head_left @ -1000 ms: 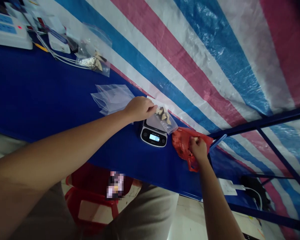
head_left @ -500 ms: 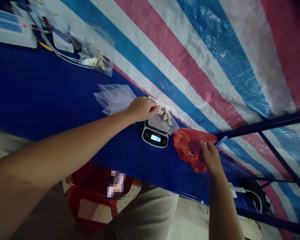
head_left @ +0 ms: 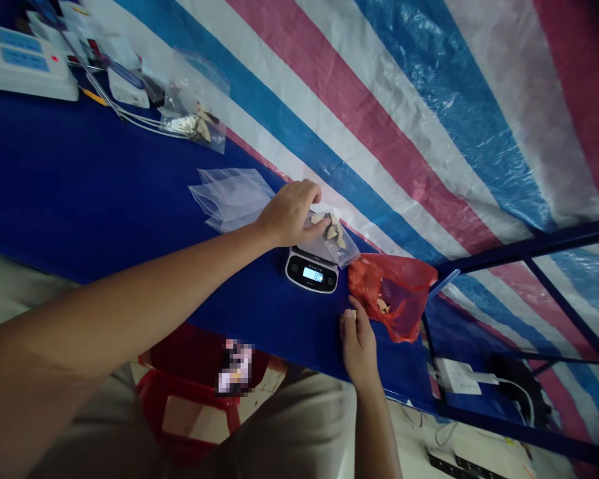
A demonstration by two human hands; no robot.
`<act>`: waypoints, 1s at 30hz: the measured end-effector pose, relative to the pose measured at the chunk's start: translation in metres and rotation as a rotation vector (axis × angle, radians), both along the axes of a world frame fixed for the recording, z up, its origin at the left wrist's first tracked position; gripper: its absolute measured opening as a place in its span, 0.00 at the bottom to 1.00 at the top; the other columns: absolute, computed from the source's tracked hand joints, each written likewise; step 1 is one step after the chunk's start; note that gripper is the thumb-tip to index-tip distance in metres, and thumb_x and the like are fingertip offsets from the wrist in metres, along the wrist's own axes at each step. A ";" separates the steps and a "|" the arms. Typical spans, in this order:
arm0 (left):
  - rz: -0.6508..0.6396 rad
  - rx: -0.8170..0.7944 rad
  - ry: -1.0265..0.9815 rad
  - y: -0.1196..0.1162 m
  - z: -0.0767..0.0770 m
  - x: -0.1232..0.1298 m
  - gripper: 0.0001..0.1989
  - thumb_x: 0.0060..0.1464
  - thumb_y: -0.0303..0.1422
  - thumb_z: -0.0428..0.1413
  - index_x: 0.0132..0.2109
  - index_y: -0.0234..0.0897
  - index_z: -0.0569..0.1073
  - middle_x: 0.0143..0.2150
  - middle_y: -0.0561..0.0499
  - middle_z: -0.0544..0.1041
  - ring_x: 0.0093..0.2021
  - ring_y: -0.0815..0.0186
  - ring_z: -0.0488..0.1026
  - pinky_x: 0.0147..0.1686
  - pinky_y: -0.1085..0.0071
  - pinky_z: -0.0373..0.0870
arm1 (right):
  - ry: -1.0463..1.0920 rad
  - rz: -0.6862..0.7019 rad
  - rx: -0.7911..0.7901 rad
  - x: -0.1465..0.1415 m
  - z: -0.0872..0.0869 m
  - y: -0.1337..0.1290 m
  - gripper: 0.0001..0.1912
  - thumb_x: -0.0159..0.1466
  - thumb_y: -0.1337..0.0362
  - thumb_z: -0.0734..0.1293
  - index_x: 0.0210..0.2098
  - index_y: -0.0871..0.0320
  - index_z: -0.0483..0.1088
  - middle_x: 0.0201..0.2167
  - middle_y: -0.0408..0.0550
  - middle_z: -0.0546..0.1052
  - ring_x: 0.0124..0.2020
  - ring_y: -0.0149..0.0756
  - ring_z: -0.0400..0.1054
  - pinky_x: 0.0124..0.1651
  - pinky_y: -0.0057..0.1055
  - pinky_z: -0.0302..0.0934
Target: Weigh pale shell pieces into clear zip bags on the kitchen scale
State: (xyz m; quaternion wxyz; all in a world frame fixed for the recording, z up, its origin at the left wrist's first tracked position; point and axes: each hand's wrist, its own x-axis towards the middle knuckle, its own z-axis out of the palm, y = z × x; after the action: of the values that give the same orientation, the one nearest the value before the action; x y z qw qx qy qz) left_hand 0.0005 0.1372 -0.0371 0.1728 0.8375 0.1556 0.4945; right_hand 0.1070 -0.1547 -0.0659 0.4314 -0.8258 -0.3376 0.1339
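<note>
A clear zip bag [head_left: 348, 255] with several pale, dark-edged dried slices [head_left: 333, 234] lies on the small digital kitchen scale [head_left: 312, 274], whose display is lit. Over the bag's upper left end is my left hand [head_left: 290, 211], thumb and fingers apart, the thumb reaching toward the slices. My right hand [head_left: 359, 339] is in front of the scale's right corner, with a small pale piece [head_left: 354, 314] pinched between thumb and fingers. Beside it, a red plastic bag [head_left: 406, 289] stands with its mouth spread and more slices inside.
Empty clear bags [head_left: 234, 193] lie left of the scale. Farther left are a filled clear bag [head_left: 199, 123], cables and a white power strip [head_left: 27, 63]. A striped tarpaulin [head_left: 379, 140] slopes behind the blue table. A red stool [head_left: 190, 399] stands below.
My right hand has come out of the red bag and moved left toward the scale with a small piece. My left hand's fingers have opened above the clear bag.
</note>
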 end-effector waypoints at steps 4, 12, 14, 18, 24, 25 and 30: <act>0.049 -0.010 -0.039 0.003 0.002 0.000 0.17 0.58 0.42 0.54 0.26 0.40 0.61 0.21 0.54 0.62 0.23 0.68 0.59 0.28 0.67 0.57 | 0.035 -0.027 0.002 0.003 -0.005 0.007 0.34 0.70 0.44 0.59 0.67 0.60 0.61 0.29 0.41 0.72 0.24 0.30 0.62 0.26 0.28 0.59; -0.094 0.108 0.009 0.005 -0.004 0.007 0.24 0.65 0.36 0.44 0.19 0.39 0.52 0.15 0.55 0.53 0.19 0.71 0.48 0.25 0.66 0.49 | 0.049 -0.073 0.146 -0.001 -0.006 0.017 0.28 0.68 0.45 0.64 0.57 0.60 0.65 0.39 0.49 0.80 0.24 0.28 0.67 0.26 0.28 0.61; -0.085 0.096 0.025 0.005 -0.007 0.008 0.25 0.65 0.37 0.44 0.19 0.39 0.53 0.16 0.54 0.54 0.19 0.70 0.49 0.25 0.66 0.47 | 0.063 -0.087 0.158 -0.001 -0.006 0.017 0.27 0.67 0.45 0.65 0.54 0.60 0.68 0.43 0.54 0.81 0.23 0.29 0.68 0.23 0.27 0.60; -0.004 0.079 0.045 0.005 -0.008 0.007 0.27 0.66 0.41 0.46 0.18 0.38 0.57 0.16 0.53 0.58 0.20 0.69 0.53 0.25 0.66 0.46 | 0.025 -0.088 0.193 0.001 -0.007 0.016 0.27 0.67 0.46 0.66 0.57 0.60 0.68 0.47 0.57 0.81 0.29 0.32 0.73 0.29 0.30 0.67; -0.022 0.086 0.053 0.001 -0.002 0.002 0.26 0.68 0.39 0.44 0.23 0.36 0.70 0.29 0.47 0.75 0.27 0.67 0.67 0.26 0.67 0.51 | 0.009 -0.114 0.221 0.003 -0.007 0.014 0.29 0.68 0.47 0.65 0.60 0.60 0.69 0.43 0.54 0.81 0.33 0.37 0.77 0.41 0.37 0.72; -0.010 0.087 0.064 0.001 -0.003 0.003 0.26 0.68 0.37 0.43 0.22 0.35 0.69 0.27 0.47 0.74 0.25 0.67 0.66 0.26 0.66 0.50 | -0.007 -0.123 0.210 0.003 -0.007 0.013 0.29 0.67 0.47 0.66 0.60 0.60 0.70 0.45 0.55 0.81 0.34 0.37 0.77 0.42 0.38 0.72; 0.029 0.086 0.149 0.007 -0.006 0.006 0.27 0.65 0.33 0.44 0.17 0.36 0.63 0.18 0.49 0.64 0.20 0.69 0.55 0.26 0.64 0.47 | -0.082 -0.205 0.205 0.007 -0.008 0.011 0.26 0.63 0.48 0.70 0.52 0.60 0.76 0.47 0.56 0.82 0.42 0.42 0.77 0.46 0.37 0.70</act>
State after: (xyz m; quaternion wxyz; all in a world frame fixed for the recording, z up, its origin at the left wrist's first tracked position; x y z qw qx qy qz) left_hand 0.0068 0.1443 -0.0429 0.1174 0.8762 0.1589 0.4395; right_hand 0.1140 -0.1433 -0.0742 0.5107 -0.8124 -0.2807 0.0198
